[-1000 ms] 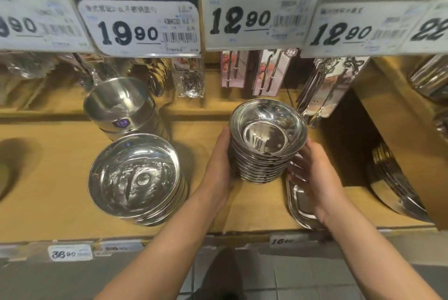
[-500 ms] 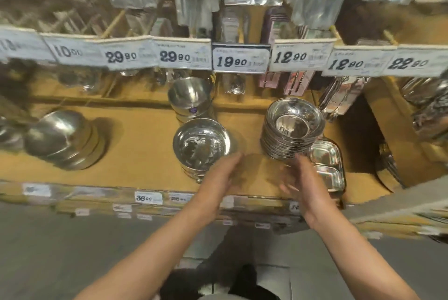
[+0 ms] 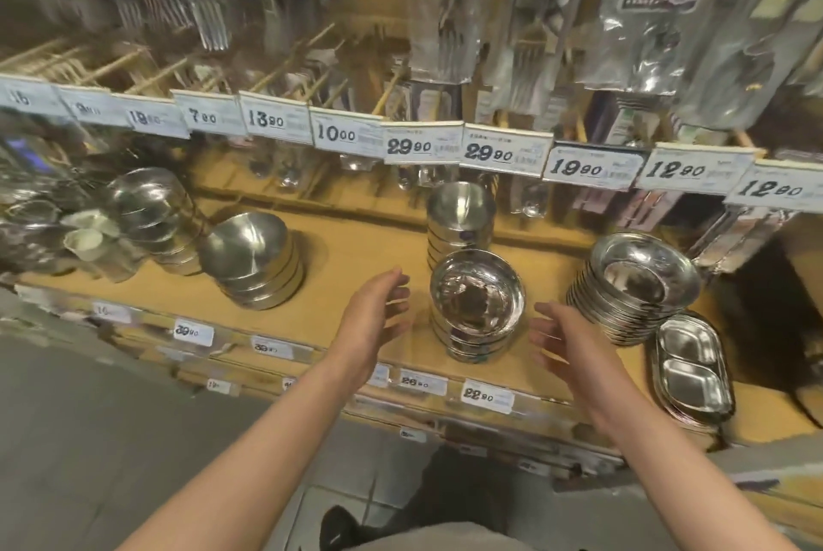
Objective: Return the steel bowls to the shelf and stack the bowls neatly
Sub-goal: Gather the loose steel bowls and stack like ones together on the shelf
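Several stacks of steel bowls stand on the wooden shelf [image 3: 356,247]. A stack of small flared bowls [image 3: 637,287] stands at the right. A stack of wide shallow bowls [image 3: 476,305] stands near the shelf's front, with a taller stack of deep bowls [image 3: 461,216] behind it. Another bowl stack [image 3: 251,261] leans at the left. My left hand [image 3: 372,319] hovers just left of the wide shallow stack, fingers relaxed and empty. On the other side of that stack my right hand [image 3: 563,336] hangs the same way, holding nothing. Neither hand touches a bowl.
A stack of divided steel trays [image 3: 692,368] lies at the shelf's front right. More steel bowls and cups [image 3: 147,216] crowd the far left. Price tags [image 3: 423,145] hang along the rail above, with packaged cutlery [image 3: 445,16] over them. Grey floor lies below.
Both hands have let go of the small flared bowl stack and drawn back and left to either side of the wide shallow stack. The view has pulled back and swung left.
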Tool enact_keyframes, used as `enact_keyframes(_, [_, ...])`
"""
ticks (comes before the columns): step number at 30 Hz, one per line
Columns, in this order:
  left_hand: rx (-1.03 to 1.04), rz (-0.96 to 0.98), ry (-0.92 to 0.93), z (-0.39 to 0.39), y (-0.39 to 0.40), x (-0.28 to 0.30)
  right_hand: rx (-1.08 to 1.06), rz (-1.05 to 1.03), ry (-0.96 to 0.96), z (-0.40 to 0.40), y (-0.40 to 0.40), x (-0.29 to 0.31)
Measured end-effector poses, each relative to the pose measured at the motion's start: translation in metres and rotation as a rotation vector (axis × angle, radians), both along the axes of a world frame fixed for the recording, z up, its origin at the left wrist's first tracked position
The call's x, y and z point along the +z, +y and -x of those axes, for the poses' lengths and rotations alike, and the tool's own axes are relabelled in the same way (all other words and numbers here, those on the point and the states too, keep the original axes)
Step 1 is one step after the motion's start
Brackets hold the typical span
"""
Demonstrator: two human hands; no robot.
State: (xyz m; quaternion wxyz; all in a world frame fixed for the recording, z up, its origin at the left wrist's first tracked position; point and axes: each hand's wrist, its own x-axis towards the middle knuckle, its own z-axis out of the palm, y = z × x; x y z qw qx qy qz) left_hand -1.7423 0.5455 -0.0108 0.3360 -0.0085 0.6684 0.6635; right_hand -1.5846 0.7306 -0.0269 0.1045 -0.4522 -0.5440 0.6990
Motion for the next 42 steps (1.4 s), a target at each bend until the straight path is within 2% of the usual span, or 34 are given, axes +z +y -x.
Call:
enact_keyframes(15, [-0.131, -0.042, -0.051, 0.071, -0.042, -0.013, -0.174, -0.031, 0.073, 0.039, -0.064, 0.017])
enact_keyframes(23, [-0.057, -0.03, -0.063, 0.118, -0.109, -0.02, -0.109, 0.038, 0.105, 0.087, -0.126, 0.01])
enact_keyframes(33, [0.222, -0.061, -0.04, 0.159, -0.2, -0.02, 0.183, 0.046, 0.056, 0.171, -0.17, 0.016])
enact_keyframes(40, [0.453, -0.009, -0.015, 0.203, -0.293, -0.027, 0.528, 0.12, 0.037, 0.25, -0.257, 0.027])
enact_keyframes(42, [0.485, -0.007, -0.002, 0.225, -0.312, -0.031, 0.556, 0.107, 0.067, 0.267, -0.282, 0.026])
